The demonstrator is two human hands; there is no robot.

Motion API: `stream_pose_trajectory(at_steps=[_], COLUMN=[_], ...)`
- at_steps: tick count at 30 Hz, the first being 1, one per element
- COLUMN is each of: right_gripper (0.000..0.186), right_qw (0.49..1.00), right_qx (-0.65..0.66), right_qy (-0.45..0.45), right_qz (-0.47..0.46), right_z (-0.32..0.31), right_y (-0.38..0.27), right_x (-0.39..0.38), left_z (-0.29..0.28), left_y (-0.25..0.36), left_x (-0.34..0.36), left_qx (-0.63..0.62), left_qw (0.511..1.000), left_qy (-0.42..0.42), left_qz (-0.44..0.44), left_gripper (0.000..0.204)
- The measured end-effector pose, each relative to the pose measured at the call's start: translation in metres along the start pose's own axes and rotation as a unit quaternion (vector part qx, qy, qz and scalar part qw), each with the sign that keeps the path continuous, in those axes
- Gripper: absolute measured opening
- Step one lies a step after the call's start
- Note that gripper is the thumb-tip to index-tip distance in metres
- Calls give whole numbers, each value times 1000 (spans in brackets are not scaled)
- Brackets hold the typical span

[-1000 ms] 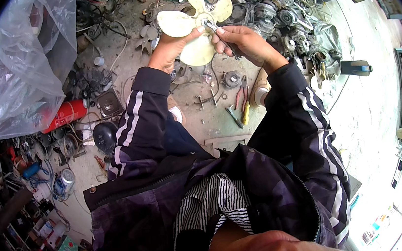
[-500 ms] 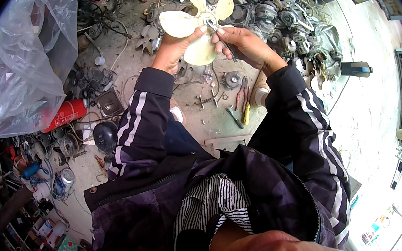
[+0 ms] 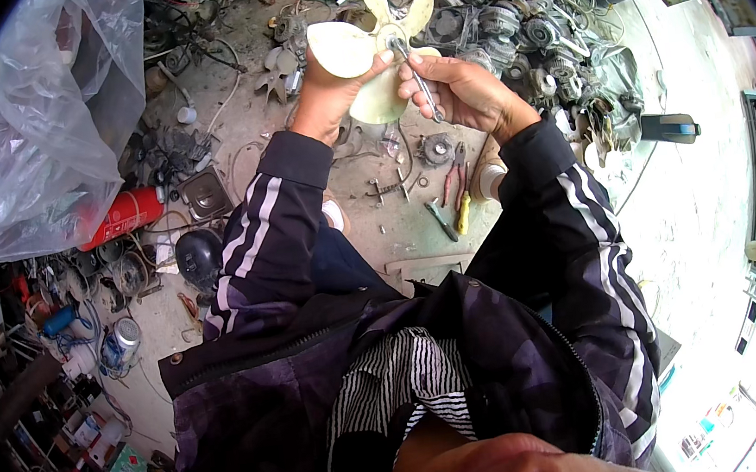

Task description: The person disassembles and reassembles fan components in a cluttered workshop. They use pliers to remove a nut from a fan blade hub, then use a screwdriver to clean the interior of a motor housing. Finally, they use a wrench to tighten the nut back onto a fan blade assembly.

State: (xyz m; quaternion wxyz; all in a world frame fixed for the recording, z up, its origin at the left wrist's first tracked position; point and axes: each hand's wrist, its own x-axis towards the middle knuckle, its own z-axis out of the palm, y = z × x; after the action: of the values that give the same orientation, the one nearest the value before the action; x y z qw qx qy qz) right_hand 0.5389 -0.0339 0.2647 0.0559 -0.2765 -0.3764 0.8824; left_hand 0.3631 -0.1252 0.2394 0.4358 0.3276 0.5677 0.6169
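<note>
Cluttered floor; one fan blade (image 3: 372, 45), two hands.

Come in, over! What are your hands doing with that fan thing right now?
Left hand grips cream fan blade. Right hand holds thin metal tool at its hub. Nothing in the way.

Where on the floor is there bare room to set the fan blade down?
Bare floor lies to the right, past the pile of motors around the dark clip-like object. A small patch sits between the pliers and left sleeve. Crowded: under the fan blade and left by the plastic bag.
</note>
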Motion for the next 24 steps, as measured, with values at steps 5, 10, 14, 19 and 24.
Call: stream_pose_trajectory(at_steps=[5,10,14,19,24], right_gripper=[26,27,31,29,27], right_qw=[999,1000,981,859,800], right_qx=[50,7,-175,-490,-519], right_qy=[3,13,-41,55,165], right_qz=[12,-23,-67,-140,-252], right_z=[8,-1,-18,-18,-18], right_y=[-1,5,1,-15,-16], right_x=[-2,3,7,-4,-4], left_z=[-2,2,-5,-9,-1], left_y=[-11,-9,-5,6,0], left_x=[6,6,3,-3,-1], left_qx=[51,46,33,63,-128], left_qw=[996,997,999,995,984], left_qy=[25,21,-19,-63,-67], left_qz=[63,65,28,-37,-108], left_gripper=[42,42,44,48,48])
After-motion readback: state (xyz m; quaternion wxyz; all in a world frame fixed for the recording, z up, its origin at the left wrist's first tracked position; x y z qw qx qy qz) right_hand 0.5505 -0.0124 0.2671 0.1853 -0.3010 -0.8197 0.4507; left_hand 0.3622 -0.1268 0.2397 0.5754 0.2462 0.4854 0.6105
